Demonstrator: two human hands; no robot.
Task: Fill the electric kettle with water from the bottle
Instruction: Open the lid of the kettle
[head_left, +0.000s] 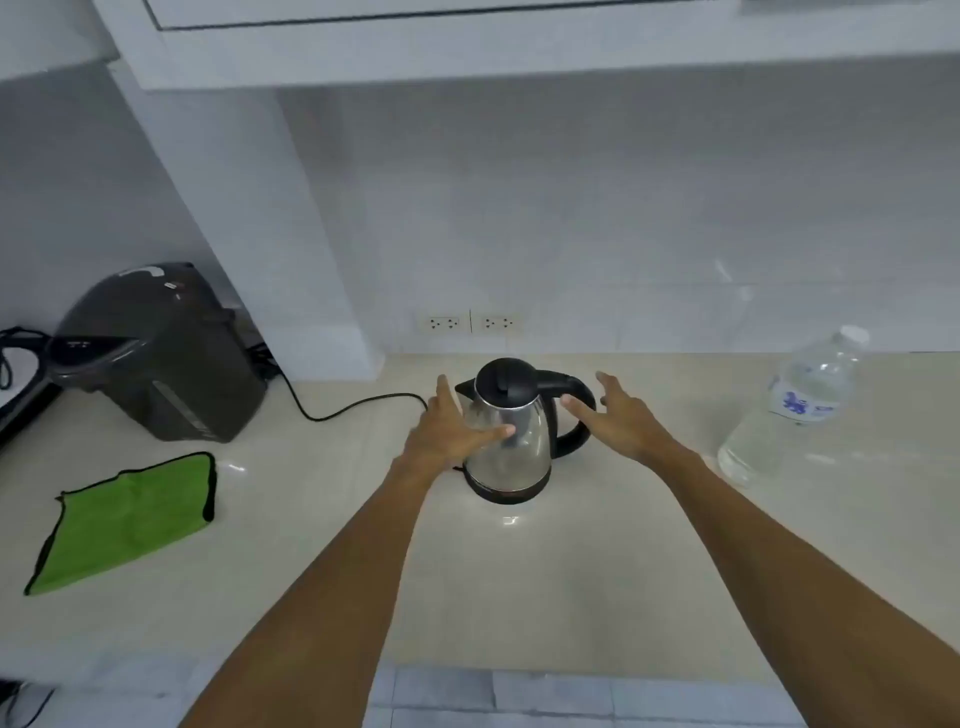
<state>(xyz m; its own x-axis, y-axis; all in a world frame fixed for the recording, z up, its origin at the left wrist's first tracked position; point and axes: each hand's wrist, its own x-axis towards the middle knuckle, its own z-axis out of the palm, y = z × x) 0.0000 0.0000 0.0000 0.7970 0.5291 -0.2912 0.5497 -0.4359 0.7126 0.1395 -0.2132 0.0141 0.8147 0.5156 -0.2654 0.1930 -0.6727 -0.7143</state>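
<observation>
— What are you standing at?

— A pale counter against a white tiled wall, with two sockets low on the wall and a cabinet overhead. Its front edge runs just below my forearms.

— Where's the kettle?

— The electric kettle sits upright on its base mid-counter, black lid closed, handle to the right. My left hand has its fingers spread, thumb against the steel side. My right hand is also spread, just beside the handle; I cannot tell if it touches.

— And the bottle?

— The bottle stands capped well to the right, near the wall.

— Room to move?

— Bare counter in front and between kettle and bottle. To the left lie a green cloth, a dark hot-water dispenser and a black cord.
</observation>
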